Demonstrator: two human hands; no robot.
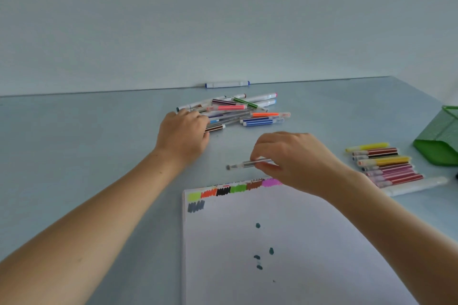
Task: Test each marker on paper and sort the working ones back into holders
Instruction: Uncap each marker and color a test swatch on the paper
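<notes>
Pinching a grey marker [250,163] just beyond the paper [272,242], the right hand [295,158] curls its fingers round the barrel. The left hand [183,134], fingers loosely together, touches the pile of markers [238,110] farther beyond the paper. Best lay grey among the tested row [386,166] right of the paper.

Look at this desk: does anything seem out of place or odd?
One blue-capped white marker lies alone against the wall, apart from the marker pile. Dark teal blots dot the paper, unlike the neat swatch row.
</notes>
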